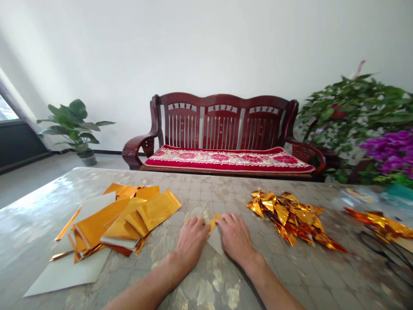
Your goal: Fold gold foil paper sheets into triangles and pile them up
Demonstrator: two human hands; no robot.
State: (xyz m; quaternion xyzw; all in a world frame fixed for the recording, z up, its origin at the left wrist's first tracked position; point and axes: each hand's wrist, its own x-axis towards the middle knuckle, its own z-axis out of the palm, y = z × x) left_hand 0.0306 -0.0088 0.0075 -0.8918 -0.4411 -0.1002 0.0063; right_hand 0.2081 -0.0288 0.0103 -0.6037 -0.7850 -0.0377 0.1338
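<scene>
Two bare hands at a table, with 12 o'clock pointing away from the person. A small sheet of paper (217, 242) lies on the table between the left hand (193, 239) and the right hand (235, 237); it is at 3 o'clock from the left and 9 o'clock from the right. Both hands touch it, fingers bent and drawn close together, holding it at opposite edges; neither is clearly nearer. Its visible part runs from about 12 to 5 o'clock, a shiny gold portion at the far end and a matt, pale grey point at the near end; because the fingers cover much of it, its true long axis is uncertain. At 9 o'clock, well apart, lies a heap of flat sheets (158, 212), gold on one face and pale on the other, mostly oblong. At 3 o'clock lies a pile of folded pieces (292, 214), crisp, pointed and mirror-bright. The tablecloth (171, 275) is glossy, with a grid and floral pattern.
</scene>
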